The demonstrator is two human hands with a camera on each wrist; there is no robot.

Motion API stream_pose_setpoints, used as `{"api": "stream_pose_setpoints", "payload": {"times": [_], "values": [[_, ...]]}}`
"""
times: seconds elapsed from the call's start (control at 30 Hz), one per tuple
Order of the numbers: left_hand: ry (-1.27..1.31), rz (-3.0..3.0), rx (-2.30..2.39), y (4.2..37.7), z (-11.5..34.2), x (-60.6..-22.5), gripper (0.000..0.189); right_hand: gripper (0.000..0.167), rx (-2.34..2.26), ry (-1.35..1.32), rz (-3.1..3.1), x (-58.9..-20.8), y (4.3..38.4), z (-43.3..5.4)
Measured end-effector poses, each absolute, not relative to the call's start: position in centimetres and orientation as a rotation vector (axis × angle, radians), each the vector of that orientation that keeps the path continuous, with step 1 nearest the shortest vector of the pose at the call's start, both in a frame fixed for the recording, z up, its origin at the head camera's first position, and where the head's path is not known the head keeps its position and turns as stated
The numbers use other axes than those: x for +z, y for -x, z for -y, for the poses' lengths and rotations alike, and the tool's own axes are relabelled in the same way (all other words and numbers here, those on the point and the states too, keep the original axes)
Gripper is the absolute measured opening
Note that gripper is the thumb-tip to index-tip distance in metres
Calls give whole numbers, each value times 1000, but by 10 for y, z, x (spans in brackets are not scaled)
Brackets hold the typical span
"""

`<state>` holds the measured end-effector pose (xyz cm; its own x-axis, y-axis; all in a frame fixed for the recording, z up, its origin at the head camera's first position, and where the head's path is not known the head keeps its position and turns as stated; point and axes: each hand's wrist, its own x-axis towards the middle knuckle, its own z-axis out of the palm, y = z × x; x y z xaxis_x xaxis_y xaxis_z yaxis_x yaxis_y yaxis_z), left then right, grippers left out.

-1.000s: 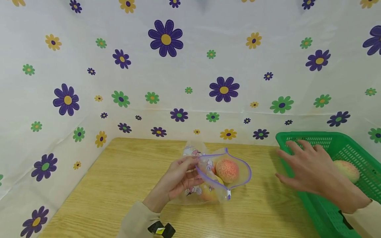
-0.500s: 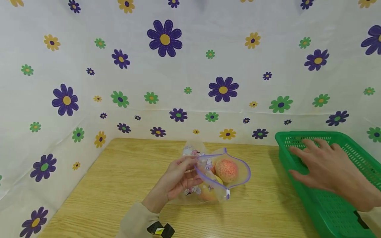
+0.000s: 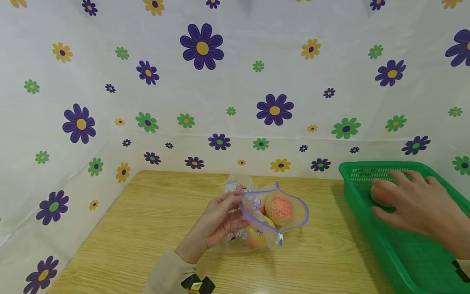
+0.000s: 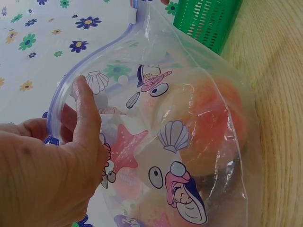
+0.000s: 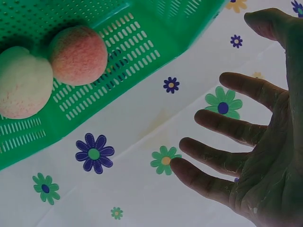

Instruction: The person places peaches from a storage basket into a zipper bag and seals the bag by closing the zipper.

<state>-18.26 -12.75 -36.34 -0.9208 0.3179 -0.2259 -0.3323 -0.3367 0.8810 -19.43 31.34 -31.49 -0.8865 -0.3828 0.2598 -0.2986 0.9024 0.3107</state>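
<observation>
My left hand (image 3: 220,220) pinches the rim of a clear zip bag (image 3: 238,185) with a purple seal. The bag's mouth gapes, and a peach (image 3: 280,210) shows inside it. More fruit lies behind the printed plastic (image 4: 173,137) in the left wrist view. My right hand (image 3: 422,204) hovers over the green basket (image 3: 371,232) with its fingers spread. A peach (image 3: 382,192) in the basket is partly covered by that hand. In the right wrist view, a reddish peach (image 5: 79,55) and a paler one (image 5: 23,82) touch, apart from the empty fingers.
The basket stands at the right of a wooden table (image 3: 147,237), its slotted far wall close to a flowered white sheet (image 3: 235,81). That sheet also hangs along the left side.
My right hand has moved right, from the basket's left rim to over its inside. One peach is now uncovered and another is hidden behind the hand. The left hand keeps its grip.
</observation>
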Motion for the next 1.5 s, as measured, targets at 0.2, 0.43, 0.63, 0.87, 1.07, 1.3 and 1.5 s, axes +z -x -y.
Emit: {"api": "stream_pose_setpoints", "payload": {"times": [0.2,0.43,0.63,0.87,1.07,1.3,1.5], "values": [[17,-1514,2291,184,128,-364,50,65,-460,-471,2803,-316,200,-322],[5,-1496,2299,185,128,-365,49,68,-505,-424,2836,-316,206,-331],[7,-1500,2296,185,129,-365,48,66,-500,-401,2869,-316,209,-336],[30,-1511,2299,183,129,-366,43,66,-476,-382,2934,-319,213,-343],[57,-1508,2306,182,129,-367,40,66,-500,-360,2965,-324,215,-350],[48,-1510,2302,182,129,-367,46,65,-524,-371,2967,-326,218,-354],[52,-1503,2288,183,128,-366,50,65,-515,-390,2996,-326,220,-361]]}}
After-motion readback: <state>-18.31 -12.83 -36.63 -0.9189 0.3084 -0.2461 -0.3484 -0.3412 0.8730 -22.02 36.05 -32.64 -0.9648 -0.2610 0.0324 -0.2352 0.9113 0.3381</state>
